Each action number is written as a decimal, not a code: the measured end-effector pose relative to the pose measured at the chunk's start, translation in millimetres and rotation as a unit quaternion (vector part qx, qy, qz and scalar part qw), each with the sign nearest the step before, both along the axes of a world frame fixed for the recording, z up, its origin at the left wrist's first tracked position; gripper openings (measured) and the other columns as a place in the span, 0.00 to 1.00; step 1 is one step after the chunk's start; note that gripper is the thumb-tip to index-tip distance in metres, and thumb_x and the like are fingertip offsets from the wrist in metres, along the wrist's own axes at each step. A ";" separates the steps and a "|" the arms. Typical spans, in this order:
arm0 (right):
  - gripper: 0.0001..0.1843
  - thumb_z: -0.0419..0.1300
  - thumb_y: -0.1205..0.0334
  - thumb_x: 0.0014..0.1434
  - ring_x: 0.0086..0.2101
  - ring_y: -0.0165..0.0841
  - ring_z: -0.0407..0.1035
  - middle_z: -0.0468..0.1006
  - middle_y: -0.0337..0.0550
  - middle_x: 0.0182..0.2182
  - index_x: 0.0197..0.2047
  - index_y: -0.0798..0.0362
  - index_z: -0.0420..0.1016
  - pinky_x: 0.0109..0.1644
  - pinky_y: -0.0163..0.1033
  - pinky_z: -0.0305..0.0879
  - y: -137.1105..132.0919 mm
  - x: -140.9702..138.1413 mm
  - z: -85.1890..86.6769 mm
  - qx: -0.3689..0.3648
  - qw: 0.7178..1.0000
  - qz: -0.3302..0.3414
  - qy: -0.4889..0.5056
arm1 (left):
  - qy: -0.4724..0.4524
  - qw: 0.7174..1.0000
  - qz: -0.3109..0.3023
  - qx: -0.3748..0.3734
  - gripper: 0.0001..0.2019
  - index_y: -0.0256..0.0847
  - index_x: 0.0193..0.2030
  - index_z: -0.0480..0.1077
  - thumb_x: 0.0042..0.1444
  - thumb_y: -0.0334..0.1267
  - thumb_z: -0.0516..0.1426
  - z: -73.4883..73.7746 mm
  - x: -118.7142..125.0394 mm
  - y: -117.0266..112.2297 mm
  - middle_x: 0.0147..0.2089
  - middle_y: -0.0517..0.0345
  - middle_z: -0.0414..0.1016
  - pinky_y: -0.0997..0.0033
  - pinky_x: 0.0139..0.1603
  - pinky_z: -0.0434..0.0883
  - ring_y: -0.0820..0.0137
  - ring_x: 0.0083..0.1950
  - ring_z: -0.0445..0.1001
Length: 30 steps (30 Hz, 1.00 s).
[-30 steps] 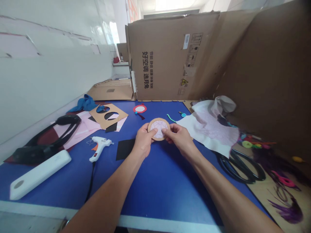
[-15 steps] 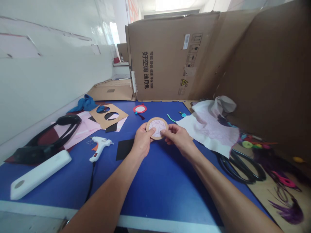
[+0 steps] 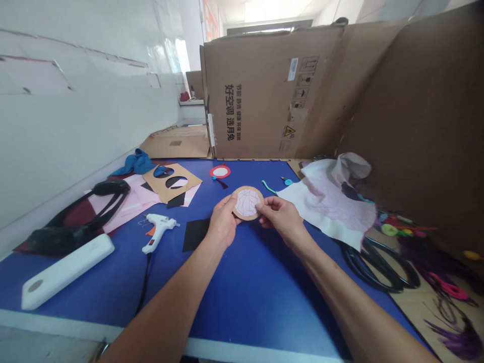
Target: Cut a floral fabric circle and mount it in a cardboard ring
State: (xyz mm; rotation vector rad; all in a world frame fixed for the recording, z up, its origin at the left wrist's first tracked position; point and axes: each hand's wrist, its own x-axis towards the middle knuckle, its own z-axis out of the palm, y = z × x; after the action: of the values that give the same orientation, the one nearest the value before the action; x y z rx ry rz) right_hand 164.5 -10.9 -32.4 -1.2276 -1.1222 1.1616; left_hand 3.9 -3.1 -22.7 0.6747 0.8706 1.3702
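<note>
Between my hands, above the blue tabletop (image 3: 242,292), is a round cardboard disc (image 3: 247,203) with a brown rim and a pale, purple-veined centre. My left hand (image 3: 224,220) grips its left edge, thumb on the rim. The right edge is pinched by my right hand (image 3: 281,216), with the thumb at the border of the pale centre. Beyond the disc lies a red ring with a white centre (image 3: 220,172) and a small dark tassel. A black square sheet (image 3: 195,235) is partly behind my left wrist.
On the left are a white glue gun (image 3: 159,231), a cardboard sheet with round holes (image 3: 172,181), a long white case (image 3: 68,272) and black headgear (image 3: 79,217). White patterned cloth (image 3: 328,196), black cable (image 3: 378,267) and purple tassels (image 3: 454,327) lie right. A large cardboard box (image 3: 264,101) stands behind.
My left thumb has drawn back from the pale centre to the rim, uncovering more of the pattern. The whole view has shifted slightly. Both hands keep hold of the disc.
</note>
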 end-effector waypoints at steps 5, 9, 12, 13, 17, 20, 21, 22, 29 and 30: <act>0.22 0.76 0.43 0.48 0.22 0.31 0.74 0.78 0.37 0.22 0.33 0.51 0.77 0.23 0.33 0.71 1.1 1.5 -2.2 -0.001 1.000 -0.016 -0.010 | 0.002 1.000 0.003 0.007 0.12 0.37 0.51 0.81 0.65 0.39 0.63 0.5 -0.1 -0.3 0.53 0.39 0.85 0.52 0.53 0.81 0.54 0.52 0.85; 0.21 0.75 0.43 0.50 0.22 0.32 0.74 0.78 0.37 0.23 0.34 0.51 0.76 0.23 0.34 0.71 2.4 1.8 -3.4 0.004 0.999 -0.026 -0.026 | -0.003 1.000 -0.003 -0.006 0.11 0.39 0.51 0.81 0.65 0.39 0.62 -0.5 0.3 0.6 0.56 0.40 0.84 0.51 0.52 0.81 0.53 0.55 0.83; 0.24 0.74 0.45 0.52 0.24 0.33 0.75 0.80 0.39 0.30 0.44 0.51 0.77 0.25 0.37 0.71 2.0 1.9 -2.7 0.014 0.998 -0.039 -0.040 | -0.012 1.000 -0.002 -0.020 0.11 0.39 0.50 0.80 0.65 0.39 0.61 -0.8 0.2 1.3 0.56 0.40 0.84 0.51 0.51 0.82 0.53 0.55 0.83; 0.25 0.74 0.46 0.53 0.25 0.34 0.75 0.82 0.42 0.35 0.48 0.51 0.76 0.27 0.39 0.73 1.0 1.8 -2.0 0.032 0.997 -0.048 -0.060 | -0.021 0.999 -0.003 -0.026 0.11 0.39 0.51 0.80 0.66 0.39 0.61 -0.7 -0.1 1.7 0.57 0.40 0.84 0.51 0.51 0.82 0.54 0.55 0.83; 0.24 0.72 0.52 0.60 0.40 0.41 0.78 0.77 0.52 0.55 0.56 0.48 0.76 0.45 0.50 0.78 -7.9 -0.3 1.7 0.223 0.935 -0.069 -0.267 | -0.066 0.996 -0.016 -0.056 0.12 0.39 0.53 0.79 0.69 0.38 0.57 0.0 -3.2 4.7 0.60 0.41 0.82 0.59 0.47 0.82 0.56 0.55 0.83; 0.20 0.73 0.54 0.63 0.55 0.51 0.75 0.75 0.55 0.58 0.56 0.46 0.78 0.54 0.55 0.76 -15.2 -3.6 2.7 0.338 0.855 -0.019 -0.392 | -0.083 0.994 -0.032 -0.070 0.14 0.37 0.53 0.80 0.71 0.39 0.54 -0.3 -5.7 7.0 0.59 0.41 0.83 0.63 0.42 0.80 0.58 0.53 0.83; 0.19 0.73 0.55 0.63 0.57 0.53 0.73 0.75 0.55 0.59 0.55 0.46 0.78 0.56 0.56 0.75 -16.7 -4.5 2.3 0.356 0.836 -0.002 -0.417 | -0.088 0.993 -0.035 -0.070 0.15 0.36 0.53 0.80 0.71 0.39 0.54 -0.7 -6.1 7.5 0.58 0.41 0.83 0.63 0.43 0.80 0.58 0.52 0.83; 0.17 0.73 0.55 0.64 0.58 0.53 0.73 0.75 0.56 0.59 0.54 0.46 0.79 0.57 0.57 0.74 -17.5 -5.2 1.5 0.366 0.822 0.009 -0.437 | -0.093 0.993 -0.038 -0.068 0.15 0.36 0.53 0.80 0.72 0.39 0.53 -1.3 -6.4 7.8 0.57 0.41 0.83 0.62 0.44 0.80 0.58 0.51 0.83; 0.08 0.71 0.62 0.65 0.50 0.50 0.76 0.82 0.52 0.51 0.47 0.48 0.81 0.51 0.53 0.75 -17.0 -7.7 -4.8 0.349 0.812 0.019 -0.468 | -0.079 0.993 -0.051 -0.066 0.15 0.37 0.55 0.78 0.71 0.40 0.54 -5.9 -4.7 7.5 0.51 0.44 0.85 0.69 0.33 0.71 0.63 0.40 0.82; 0.07 0.71 0.62 0.65 0.49 0.49 0.77 0.82 0.51 0.50 0.46 0.48 0.81 0.50 0.52 0.75 -17.2 -8.3 -5.3 0.346 0.815 0.017 -0.464 | -0.077 0.993 -0.050 -0.070 0.14 0.38 0.55 0.78 0.71 0.40 0.55 -5.5 -4.3 7.1 0.50 0.45 0.85 0.69 0.31 0.70 0.64 0.39 0.82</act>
State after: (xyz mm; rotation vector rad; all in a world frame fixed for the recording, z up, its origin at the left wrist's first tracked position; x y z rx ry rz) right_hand 156.2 -28.1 -37.7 -1.1570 -2.0542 0.0122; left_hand -0.5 4.0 -28.3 0.4920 0.7910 1.2415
